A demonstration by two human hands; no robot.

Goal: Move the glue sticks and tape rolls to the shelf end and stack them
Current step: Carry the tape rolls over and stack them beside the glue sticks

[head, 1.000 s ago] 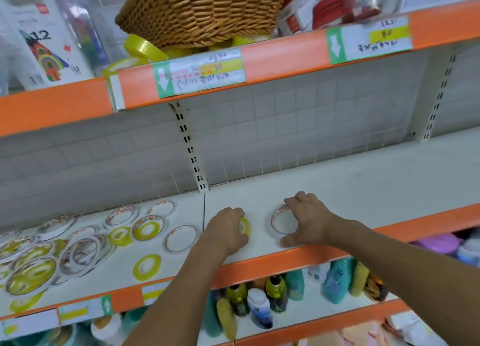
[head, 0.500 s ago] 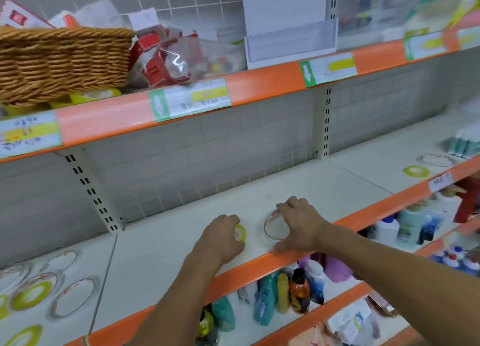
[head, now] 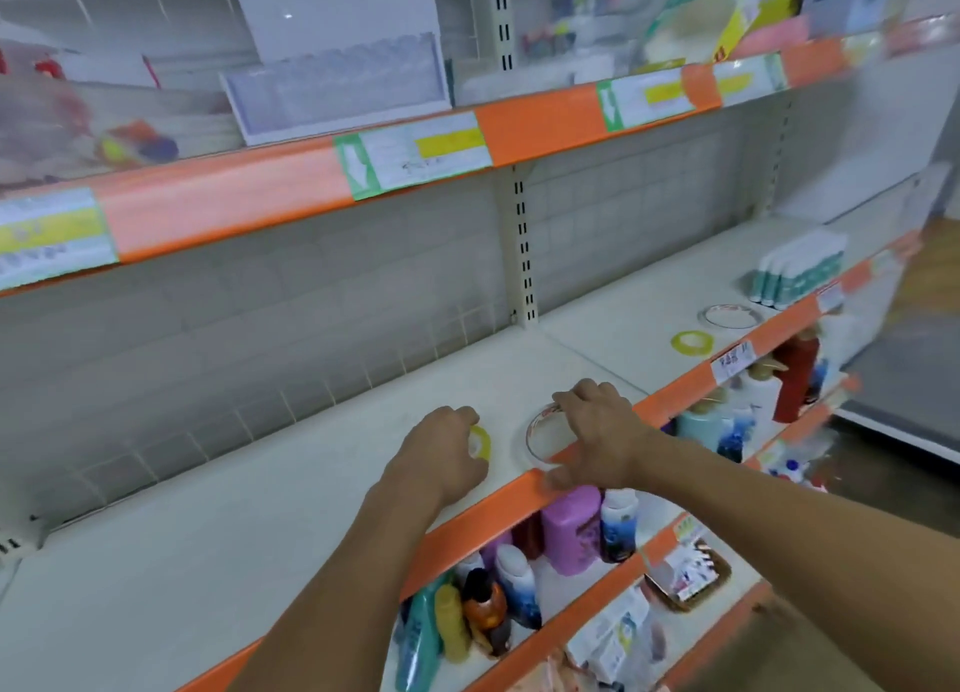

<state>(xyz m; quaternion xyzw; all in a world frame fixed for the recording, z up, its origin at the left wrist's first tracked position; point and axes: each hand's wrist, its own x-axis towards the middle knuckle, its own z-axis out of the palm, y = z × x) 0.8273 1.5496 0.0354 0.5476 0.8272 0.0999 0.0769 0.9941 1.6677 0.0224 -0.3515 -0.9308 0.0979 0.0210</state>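
— So what's in the hands?

— Two tape rolls, both low on the white shelf (head: 311, 525) near its orange front lip. The left hand (head: 436, 452) has its fingers curled round a small yellow tape roll (head: 480, 441); only a sliver of the ring shows past the knuckles, and it looks tipped up on edge. The right hand (head: 597, 436) pinches a wider clear tape roll (head: 537, 434) with a reddish printed rim, fingers on the far side and thumb down by the shelf lip. That one lies nearly flat, its hole facing up.

— Anything already down at the far end?

— Yes. Further right on the same shelf lies a second yellow roll (head: 691, 341), flat, and just beyond it a second clear roll (head: 731, 316), also flat. They sit near each other but apart. Behind them is a block of glue sticks (head: 797, 270), white bodies with teal caps, lying side by side with the caps towards the shelf front and their long axes running back towards the wall.

— And around that?

— Below, the lower shelf (head: 566, 634) holds bottles: a purple one (head: 571, 527), an orange one (head: 485, 613), a teal one (head: 418, 639). A small wicker basket (head: 688, 579) there holds packets, too blurred to read. Above, a clear plastic tray (head: 337, 88) stands on the upper shelf (head: 234, 192).
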